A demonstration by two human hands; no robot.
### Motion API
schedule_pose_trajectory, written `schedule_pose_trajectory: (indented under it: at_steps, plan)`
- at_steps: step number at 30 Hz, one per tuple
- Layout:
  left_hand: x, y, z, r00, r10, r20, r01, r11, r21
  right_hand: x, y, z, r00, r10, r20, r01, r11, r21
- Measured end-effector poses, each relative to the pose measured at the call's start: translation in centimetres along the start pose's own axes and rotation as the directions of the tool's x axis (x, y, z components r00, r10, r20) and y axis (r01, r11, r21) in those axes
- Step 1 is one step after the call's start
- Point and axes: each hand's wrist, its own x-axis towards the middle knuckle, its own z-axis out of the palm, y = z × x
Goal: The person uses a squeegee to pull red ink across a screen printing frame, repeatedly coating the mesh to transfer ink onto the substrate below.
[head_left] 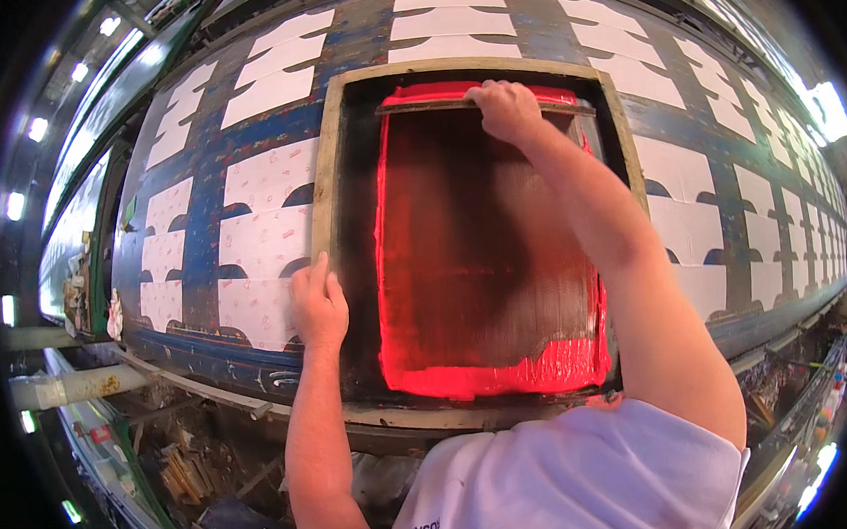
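Note:
A large wooden-framed printing screen (324, 189) lies on the long table in front of me. Its mesh (460, 254) is dark and tinted red. Thick red ink (470, 382) pools along the near end and lines both sides, with more at the far end. Stretched forward, my right hand (510, 110) is closed on a squeegee (423, 106), a wide bar lying across the far end of the mesh. My left hand (319, 301) grips the left rail of the screen frame, with some of its fingers hidden.
White fabric pieces lie in rows along the blue-stained table (202, 212). Pieces left of the screen (264, 242) carry small red prints; those to the right (688, 223) look plain. A rusty pipe (83, 386) and clutter (193, 473) sit below the near table edge.

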Motion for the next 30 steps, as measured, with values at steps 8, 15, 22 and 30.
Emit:
schedule_pose_trajectory:
  at_steps: [8,15,22,30]
  plan:
    - [0.3,0.3,0.1,0.998,0.049,-0.044,-0.049,0.999,-0.001,6.1,3.8,-1.5,1.000,-0.005,0.017,0.005,1.000,-0.021]
    - [1.1,0.4,0.3,0.998,0.044,-0.049,-0.044,0.999,-0.014,6.2,5.2,-1.1,0.994,-0.041,0.104,0.042,0.999,-0.004]
    - [1.0,0.2,0.6,0.998,0.036,-0.047,-0.034,0.999,0.028,2.0,2.7,-4.0,0.967,-0.087,0.239,0.056,0.990,0.133]
    - [0.9,-0.3,0.9,1.000,0.007,-0.009,-0.007,1.000,0.018,-14.1,-6.4,-8.6,0.936,-0.076,0.343,0.049,0.995,0.086]
